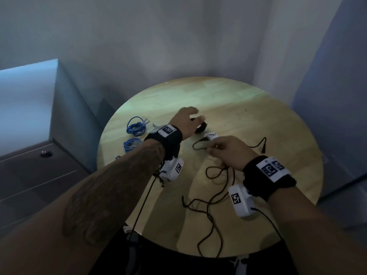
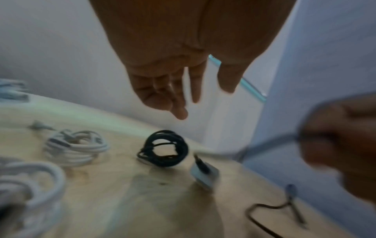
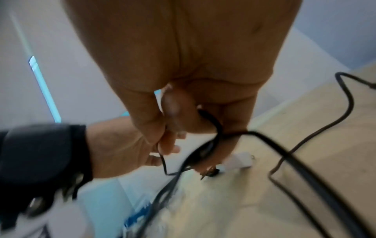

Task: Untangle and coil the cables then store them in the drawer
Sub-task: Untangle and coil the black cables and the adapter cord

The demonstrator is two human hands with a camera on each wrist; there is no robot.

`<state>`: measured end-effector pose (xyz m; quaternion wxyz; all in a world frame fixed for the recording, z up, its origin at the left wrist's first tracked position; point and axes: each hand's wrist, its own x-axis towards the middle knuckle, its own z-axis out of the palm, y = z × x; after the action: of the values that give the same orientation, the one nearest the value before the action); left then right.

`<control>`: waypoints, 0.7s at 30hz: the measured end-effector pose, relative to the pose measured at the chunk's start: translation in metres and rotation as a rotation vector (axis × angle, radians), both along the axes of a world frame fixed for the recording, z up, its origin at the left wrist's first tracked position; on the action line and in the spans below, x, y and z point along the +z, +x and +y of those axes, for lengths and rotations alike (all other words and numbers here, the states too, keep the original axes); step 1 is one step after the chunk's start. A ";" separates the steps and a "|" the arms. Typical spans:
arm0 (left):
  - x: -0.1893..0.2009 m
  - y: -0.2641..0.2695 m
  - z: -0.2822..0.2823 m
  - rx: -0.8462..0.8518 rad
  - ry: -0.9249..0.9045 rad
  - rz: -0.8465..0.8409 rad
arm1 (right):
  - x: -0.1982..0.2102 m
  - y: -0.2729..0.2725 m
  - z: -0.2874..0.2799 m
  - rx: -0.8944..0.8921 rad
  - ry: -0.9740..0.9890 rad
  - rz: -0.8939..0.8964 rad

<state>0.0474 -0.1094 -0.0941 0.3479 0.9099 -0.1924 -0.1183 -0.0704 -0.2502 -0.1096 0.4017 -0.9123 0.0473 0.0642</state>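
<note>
The right hand [image 1: 226,153] pinches the loose black cable [image 1: 213,197], which trails below it toward the table edge; the left hand [image 1: 185,124] hovers spread and empty above the coiled black cable [image 2: 162,149]. Pulling may tighten a knot.

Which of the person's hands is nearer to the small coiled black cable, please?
Left. The left hand hovers directly over the coiled black cable, fingers open; the right hand is off to the side, pinching a loose black cable.

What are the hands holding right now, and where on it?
The right hand pinches the loose black cable partway along its length, not at a plug. The left hand is open above the coiled black cable, holding nothing.
</note>
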 end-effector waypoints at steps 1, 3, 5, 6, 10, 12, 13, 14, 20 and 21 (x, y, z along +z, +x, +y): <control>0.004 -0.008 0.000 -0.075 -0.107 0.013 | 0.006 -0.002 -0.003 -0.049 0.086 -0.078; 0.008 -0.027 0.001 -0.175 -0.233 0.137 | 0.021 -0.008 -0.009 -0.147 0.187 -0.252; 0.007 -0.041 0.003 -0.228 -0.285 0.148 | 0.034 -0.012 -0.013 -0.220 0.210 -0.386; 0.005 -0.044 0.004 -0.232 -0.319 0.128 | 0.039 -0.013 -0.015 -0.243 0.190 -0.437; 0.014 -0.060 0.008 -0.240 -0.450 0.126 | 0.064 -0.024 -0.016 -0.349 0.126 -0.662; 0.021 -0.070 0.009 -0.235 -0.588 0.206 | 0.079 -0.028 -0.018 -0.412 0.131 -0.789; 0.026 -0.076 0.010 -0.223 -0.679 0.272 | 0.083 -0.029 -0.018 -0.428 0.135 -0.828; 0.031 -0.080 0.010 -0.218 -0.765 0.344 | 0.085 -0.029 -0.018 -0.437 0.147 -0.844; 0.054 -0.096 0.032 -0.289 -0.829 0.711 | 0.058 -0.022 -0.018 -0.433 0.178 -0.757; 0.056 -0.097 0.037 -0.289 -0.823 0.754 | 0.051 -0.021 -0.017 -0.418 0.157 -0.716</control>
<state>-0.0492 -0.0725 -0.0378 0.6982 0.5589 -0.2078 -0.3961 -0.0917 -0.2670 -0.0585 0.4657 -0.8143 0.0837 -0.3364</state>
